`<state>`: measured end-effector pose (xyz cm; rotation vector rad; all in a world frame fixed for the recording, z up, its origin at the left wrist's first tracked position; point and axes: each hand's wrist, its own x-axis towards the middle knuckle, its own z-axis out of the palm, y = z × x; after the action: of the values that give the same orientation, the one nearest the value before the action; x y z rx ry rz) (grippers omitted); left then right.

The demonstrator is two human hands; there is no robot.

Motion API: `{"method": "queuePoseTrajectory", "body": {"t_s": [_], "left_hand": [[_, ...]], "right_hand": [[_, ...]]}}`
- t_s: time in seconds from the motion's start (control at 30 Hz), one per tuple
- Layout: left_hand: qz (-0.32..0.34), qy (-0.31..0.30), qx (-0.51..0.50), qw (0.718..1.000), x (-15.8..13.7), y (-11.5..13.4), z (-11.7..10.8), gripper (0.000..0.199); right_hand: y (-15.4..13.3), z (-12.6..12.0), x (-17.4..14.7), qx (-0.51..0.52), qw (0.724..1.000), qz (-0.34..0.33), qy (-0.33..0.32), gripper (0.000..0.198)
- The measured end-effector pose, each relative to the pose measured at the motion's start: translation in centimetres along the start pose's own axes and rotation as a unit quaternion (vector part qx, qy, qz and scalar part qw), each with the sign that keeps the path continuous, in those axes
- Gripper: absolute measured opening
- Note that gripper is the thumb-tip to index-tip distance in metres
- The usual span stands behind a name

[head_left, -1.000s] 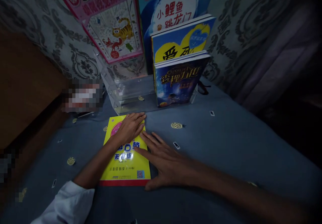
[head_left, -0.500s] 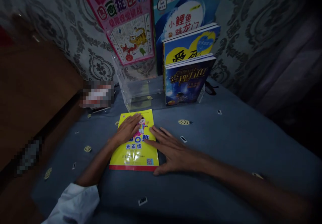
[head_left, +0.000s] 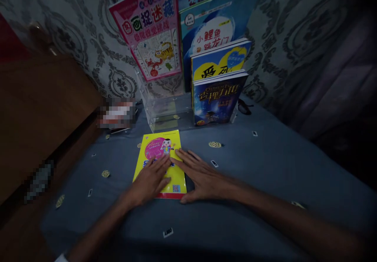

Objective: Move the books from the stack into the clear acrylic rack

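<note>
A yellow workbook [head_left: 173, 141] with a red strip along its bottom lies face up on the grey-blue cloth [head_left: 253, 163]. My left hand [head_left: 151, 179] rests flat on the lower middle of its cover, fingers stretched out, hiding most of the title. At the workbook's right edge lies my right hand [head_left: 200, 175]. Its fingers are spread, with the tips over the cover and the thumb near the lower right corner. Neither hand grips anything.
Behind the workbook stands a clear stepped book rack [head_left: 165, 114]. It holds a pink picture book [head_left: 153, 30], a teal book [head_left: 216, 22], and blue books [head_left: 219, 101] in front. Glasses [head_left: 244, 107] lie at its right. A blurred-out item [head_left: 116, 114] sits at left.
My left hand has slid down the cover toward me, uncovering the pink circle and cartoon figure. My right hand has stayed at the right edge. The view has tilted slightly upward.
</note>
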<state>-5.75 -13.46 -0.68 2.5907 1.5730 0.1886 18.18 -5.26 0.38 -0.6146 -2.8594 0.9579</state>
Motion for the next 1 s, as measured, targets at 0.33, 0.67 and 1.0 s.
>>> {"method": "queuePoseTrajectory", "body": {"t_s": [0.33,0.67,1.0], "left_hand": [[0.002,0.017,-0.043,0.999,-1.6,3.9,-0.6,0.054],[-0.239,0.204,-0.031,0.949,-2.0,1.0,2.6,0.043],[-0.382,0.307,-0.353,0.797,0.5,-2.9,-0.2,0.041]], "right_hand": [[0.6,0.8,0.2,-0.015,1.0,-0.019,0.02,0.116],[0.4,1.1,-0.2,-0.037,0.998,-0.025,0.046,0.11],[-0.4,0.9,-1.1,-0.033,0.998,-0.016,0.059,0.108]]}}
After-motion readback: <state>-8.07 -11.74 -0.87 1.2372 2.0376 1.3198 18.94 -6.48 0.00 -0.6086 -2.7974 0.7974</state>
